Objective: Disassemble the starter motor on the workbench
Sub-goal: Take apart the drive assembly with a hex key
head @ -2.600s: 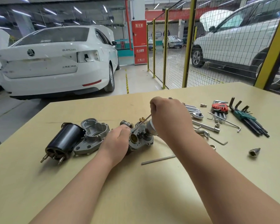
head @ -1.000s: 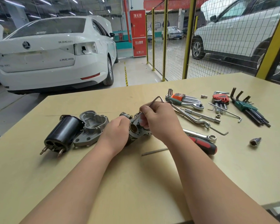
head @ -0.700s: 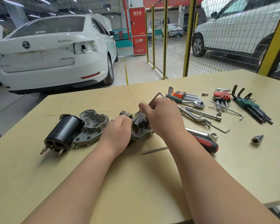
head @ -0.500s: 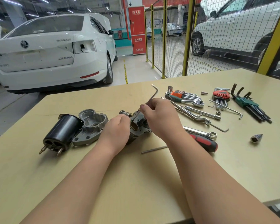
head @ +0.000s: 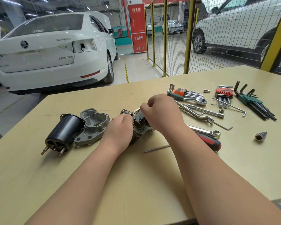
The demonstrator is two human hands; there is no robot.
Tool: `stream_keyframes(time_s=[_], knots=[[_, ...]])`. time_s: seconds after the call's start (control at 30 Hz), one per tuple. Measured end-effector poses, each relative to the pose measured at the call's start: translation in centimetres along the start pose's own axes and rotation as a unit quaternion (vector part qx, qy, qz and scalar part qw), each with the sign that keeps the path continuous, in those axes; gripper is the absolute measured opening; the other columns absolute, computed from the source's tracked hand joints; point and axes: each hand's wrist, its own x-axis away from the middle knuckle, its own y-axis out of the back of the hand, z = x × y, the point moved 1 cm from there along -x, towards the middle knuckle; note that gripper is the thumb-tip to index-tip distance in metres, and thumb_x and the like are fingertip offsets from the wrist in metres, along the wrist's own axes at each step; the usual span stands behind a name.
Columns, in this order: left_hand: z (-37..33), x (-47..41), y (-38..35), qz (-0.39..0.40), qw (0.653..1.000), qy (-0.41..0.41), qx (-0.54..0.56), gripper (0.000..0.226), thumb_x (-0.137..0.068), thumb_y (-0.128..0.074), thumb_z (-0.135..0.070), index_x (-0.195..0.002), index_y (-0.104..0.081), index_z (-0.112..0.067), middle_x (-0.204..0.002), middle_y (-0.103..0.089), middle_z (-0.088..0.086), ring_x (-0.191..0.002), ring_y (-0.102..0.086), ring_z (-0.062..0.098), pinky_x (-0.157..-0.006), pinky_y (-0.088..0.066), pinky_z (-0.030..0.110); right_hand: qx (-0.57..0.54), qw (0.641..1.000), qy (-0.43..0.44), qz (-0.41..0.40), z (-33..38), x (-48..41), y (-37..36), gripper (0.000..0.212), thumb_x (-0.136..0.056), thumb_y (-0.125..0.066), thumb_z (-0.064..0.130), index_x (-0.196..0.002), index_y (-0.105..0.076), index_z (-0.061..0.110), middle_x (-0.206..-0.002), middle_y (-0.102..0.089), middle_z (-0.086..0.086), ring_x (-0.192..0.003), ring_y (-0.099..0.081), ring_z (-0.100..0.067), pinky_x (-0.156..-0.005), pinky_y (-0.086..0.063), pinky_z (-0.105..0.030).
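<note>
In the middle of the frame the motor housing (head: 140, 129) lies on the counter (head: 136, 184), with the black motor can (head: 63, 132) and a grey cover (head: 94, 124) already off and set to its left. The left hand (head: 118, 132) wraps round the housing, likely to stop it turning. The right hand (head: 162, 114) is curled over its top edge, probably working a fastener; whatever its fingers pinch is hidden behind the knuckles, so I cannot tell the tool
</note>
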Motion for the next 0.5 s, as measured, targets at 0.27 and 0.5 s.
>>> stream_keyframes(time_s=[0.27, 0.5], knots=[[-0.2, 0.5, 0.0, 0.028, 1.000, -0.007, 0.000, 0.030, -0.078, -0.022, -0.039, -0.066, -0.037, -0.016, -0.065, -0.046, -0.002, -0.065, -0.041, 0.015, -0.059, -0.033, 0.035, 0.102, 0.994, 0.016, 0.038, 0.5, 0.1, 0.3, 0.028, -0.089, -0.049, 0.035, -0.082, -0.063, 0.012, -0.080, -0.061, -0.007, -0.076, -0.057, -0.028, -0.059, -0.042, -0.030], [0.2, 0.5, 0.4, 0.029, 0.997, -0.044, -0.064, 0.036, -0.081, -0.019, -0.041, -0.070, -0.040, -0.014, -0.068, -0.048, 0.002, -0.070, -0.044, 0.019, -0.063, -0.037, 0.036, 0.175, 0.956, 0.148, 0.180, 2.7, 0.0, 2.6, 0.030, -0.091, -0.050, 0.039, -0.088, -0.069, 0.016, -0.082, -0.062, -0.004, -0.074, -0.058, -0.025, -0.061, -0.048, -0.029]])
